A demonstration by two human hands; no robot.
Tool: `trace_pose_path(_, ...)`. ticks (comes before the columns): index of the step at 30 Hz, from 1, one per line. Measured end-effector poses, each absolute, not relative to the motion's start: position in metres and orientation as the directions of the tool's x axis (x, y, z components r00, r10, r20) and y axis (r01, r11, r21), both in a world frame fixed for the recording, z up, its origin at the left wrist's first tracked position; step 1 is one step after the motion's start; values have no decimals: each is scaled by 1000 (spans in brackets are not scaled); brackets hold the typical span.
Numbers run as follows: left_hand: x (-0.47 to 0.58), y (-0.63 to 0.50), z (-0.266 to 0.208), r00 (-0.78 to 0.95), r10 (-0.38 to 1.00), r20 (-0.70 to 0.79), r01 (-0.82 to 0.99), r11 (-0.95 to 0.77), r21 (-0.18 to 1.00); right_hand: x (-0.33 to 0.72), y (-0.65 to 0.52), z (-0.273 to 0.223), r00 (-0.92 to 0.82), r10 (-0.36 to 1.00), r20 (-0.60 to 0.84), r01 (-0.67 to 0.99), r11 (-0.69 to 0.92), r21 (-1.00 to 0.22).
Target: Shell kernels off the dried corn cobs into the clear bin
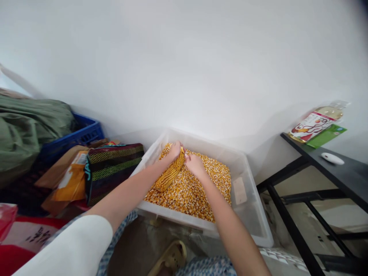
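Corn cob (168,177), yellow and thick with kernels, lies slanted inside the translucent tub (255,218), on top of the tub's loose kernels (192,195). From where I stand, the grip of the left hand (174,150) is closed on the cob's far end. The right hand (194,165) has its fingers bunched at that same end; I can't tell how firm its grip is. Right of the tub, a black desk (356,165) carries a bottle (312,123); left of the tub lie a striped mesh bag (116,165) and, beyond it, a blue crate (91,132).
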State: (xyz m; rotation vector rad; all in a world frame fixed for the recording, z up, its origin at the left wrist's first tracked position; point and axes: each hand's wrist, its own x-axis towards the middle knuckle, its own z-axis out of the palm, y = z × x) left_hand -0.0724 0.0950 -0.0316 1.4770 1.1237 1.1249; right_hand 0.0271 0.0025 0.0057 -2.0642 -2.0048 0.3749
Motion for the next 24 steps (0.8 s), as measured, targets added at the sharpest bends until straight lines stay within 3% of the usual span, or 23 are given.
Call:
trace_pose_path(13, -72, 95, -34, 169, 981, 94, 144, -119, 982, 29, 2, 5, 34, 999, -30, 934, -42, -354)
trace_pose_path(20, -82, 96, -30, 310, 947, -81, -127, 126, 984, 42, 12, -9, 193, 974, 122, 748, -65, -661)
trace_pose_path(24, -75, 92, -21, 305, 946, -109, -194, 173, 966, 36, 17, -18, 241, 965, 108, 625, -69, -778)
